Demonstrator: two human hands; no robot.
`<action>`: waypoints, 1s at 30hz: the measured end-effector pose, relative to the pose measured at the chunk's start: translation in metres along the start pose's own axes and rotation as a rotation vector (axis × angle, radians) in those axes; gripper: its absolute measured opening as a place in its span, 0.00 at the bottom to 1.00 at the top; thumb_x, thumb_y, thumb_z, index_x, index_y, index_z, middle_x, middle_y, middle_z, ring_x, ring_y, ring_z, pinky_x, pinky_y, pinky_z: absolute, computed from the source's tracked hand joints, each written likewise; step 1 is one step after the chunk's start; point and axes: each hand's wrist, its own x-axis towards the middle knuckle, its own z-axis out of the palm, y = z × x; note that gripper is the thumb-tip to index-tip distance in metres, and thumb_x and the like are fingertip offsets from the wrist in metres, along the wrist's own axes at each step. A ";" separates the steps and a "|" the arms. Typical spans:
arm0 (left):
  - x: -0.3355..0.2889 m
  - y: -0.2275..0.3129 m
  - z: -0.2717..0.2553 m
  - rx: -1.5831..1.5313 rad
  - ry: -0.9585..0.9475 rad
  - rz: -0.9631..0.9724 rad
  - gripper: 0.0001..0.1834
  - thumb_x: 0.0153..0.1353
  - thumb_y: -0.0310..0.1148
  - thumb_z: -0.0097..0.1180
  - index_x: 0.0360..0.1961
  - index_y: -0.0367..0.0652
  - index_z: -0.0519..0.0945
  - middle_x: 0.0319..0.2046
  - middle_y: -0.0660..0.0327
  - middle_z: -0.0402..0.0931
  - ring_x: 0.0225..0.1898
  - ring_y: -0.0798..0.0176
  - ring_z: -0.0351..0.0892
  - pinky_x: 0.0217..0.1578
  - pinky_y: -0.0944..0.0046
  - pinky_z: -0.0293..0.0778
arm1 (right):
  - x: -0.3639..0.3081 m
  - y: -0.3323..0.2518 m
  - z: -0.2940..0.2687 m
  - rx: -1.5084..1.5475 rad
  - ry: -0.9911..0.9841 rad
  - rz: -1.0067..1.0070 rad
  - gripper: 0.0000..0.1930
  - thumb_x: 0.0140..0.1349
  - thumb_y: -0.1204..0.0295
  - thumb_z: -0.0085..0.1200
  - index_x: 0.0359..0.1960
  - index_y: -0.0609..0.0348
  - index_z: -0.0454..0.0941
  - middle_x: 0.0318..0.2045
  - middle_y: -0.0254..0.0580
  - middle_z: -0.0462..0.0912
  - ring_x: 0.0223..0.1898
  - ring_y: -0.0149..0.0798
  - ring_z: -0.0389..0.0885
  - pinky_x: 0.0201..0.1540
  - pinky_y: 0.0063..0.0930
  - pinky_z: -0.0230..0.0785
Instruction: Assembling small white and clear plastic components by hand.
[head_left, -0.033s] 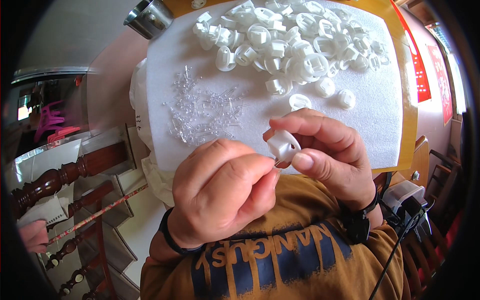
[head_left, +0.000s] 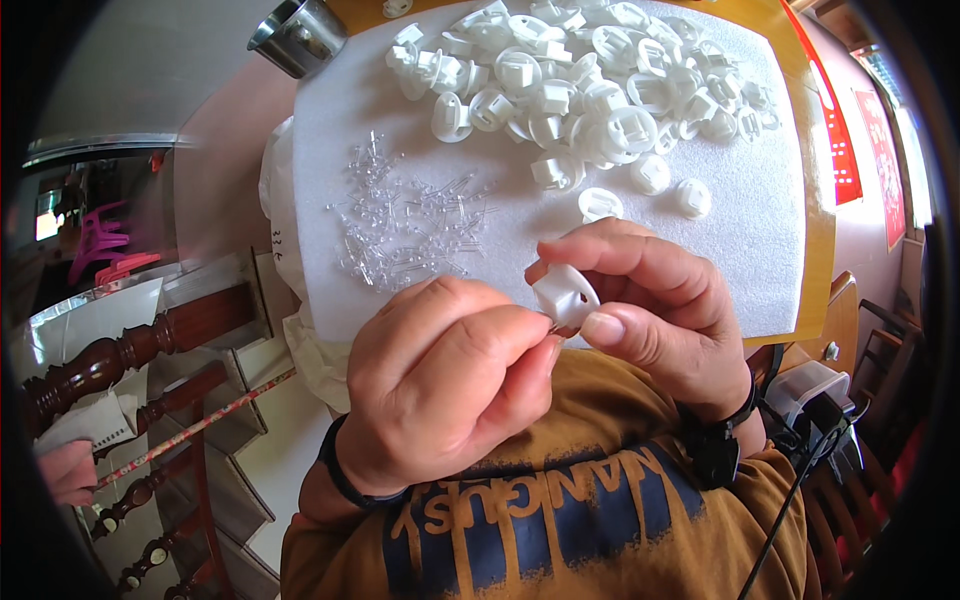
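Note:
My right hand [head_left: 660,310] holds a white plastic housing [head_left: 563,292] between thumb and fingers, its round flange tilted to the right. My left hand [head_left: 450,375] is closed in a pinch just beside the housing's lower end. Thin metal leads [head_left: 554,326] show at its fingertips, like those of the loose LEDs; the rest of that part is hidden by my fingers. To the left on the white foam sheet [head_left: 560,230] lies a loose heap of clear LEDs [head_left: 410,225] with wire legs. Beyond my hands, a large pile of white housings [head_left: 600,95] covers the far side.
A metal cup [head_left: 298,38] stands at the far left corner of the wooden table [head_left: 822,230]. Single housings [head_left: 600,204] lie close beyond my right hand. At left are a dark wooden banister [head_left: 150,350] and stairs; at right, a clear plastic box [head_left: 808,388] and a black cable.
The housing and my right fingers have shifted very slightly. A little less of the leads shows between my left fingertips and the housing.

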 end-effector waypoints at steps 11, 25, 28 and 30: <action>-0.004 0.002 -0.004 -0.039 -0.082 -0.127 0.10 0.47 0.17 0.59 0.34 0.34 0.77 0.26 0.56 0.74 0.22 0.66 0.71 0.24 0.70 0.69 | -0.001 0.000 -0.004 -0.082 0.002 -0.059 0.21 0.58 0.77 0.57 0.54 0.71 0.72 0.48 0.50 0.74 0.51 0.40 0.74 0.53 0.29 0.70; 0.002 0.001 -0.001 0.066 -0.097 0.005 0.08 0.50 0.18 0.57 0.33 0.34 0.76 0.26 0.54 0.74 0.23 0.59 0.74 0.24 0.65 0.70 | 0.008 -0.003 -0.008 -0.324 -0.064 -0.205 0.23 0.49 0.76 0.67 0.49 0.65 0.78 0.41 0.43 0.79 0.40 0.33 0.74 0.45 0.25 0.67; 0.002 0.001 -0.002 0.072 -0.135 -0.013 0.12 0.45 0.16 0.59 0.32 0.37 0.74 0.26 0.58 0.71 0.25 0.56 0.73 0.25 0.60 0.70 | 0.009 -0.001 -0.010 -0.388 -0.071 -0.243 0.22 0.49 0.77 0.67 0.48 0.65 0.79 0.40 0.43 0.79 0.38 0.33 0.74 0.41 0.25 0.68; 0.001 0.002 -0.003 0.071 -0.147 -0.025 0.11 0.46 0.17 0.59 0.32 0.37 0.74 0.26 0.58 0.71 0.24 0.55 0.73 0.25 0.59 0.70 | 0.011 0.001 -0.010 -0.402 -0.087 -0.255 0.22 0.49 0.79 0.67 0.48 0.65 0.79 0.38 0.43 0.79 0.36 0.33 0.75 0.37 0.23 0.69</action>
